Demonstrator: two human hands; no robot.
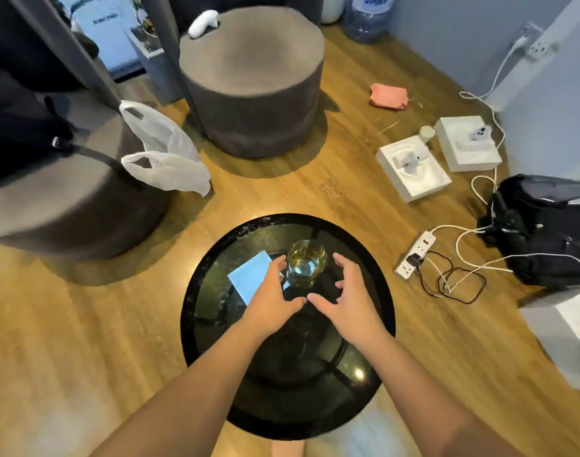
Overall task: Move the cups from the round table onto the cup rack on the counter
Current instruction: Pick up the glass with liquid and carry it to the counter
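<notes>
Two bare forearms enter from the near edge and converge over the round table, a black glossy top standing on a wooden floor. Left hand and right hand are both spread wide and hold nothing; their thumbs nearly meet at the near side, forming an open cradle facing the far direction. Just beyond the thumbs, between the two sets of fingers, stands the glass cup, upright, long axis vertical, mouth up, resting on the table's far half. Left fingertips lie just beside the cup's left wall, possibly touching; this cannot be confirmed. The right fingers are slightly more separated from the right wall, so the left hand is judged nearer. The cup therefore lies dead ahead of both grips, centred, and the coming closure is judged to be inward from left and right. A blue paper lies flat under the left hand, left of the cup. Farther off, a round grey stool stands on the floor. No cup rack or counter is in view.
</notes>
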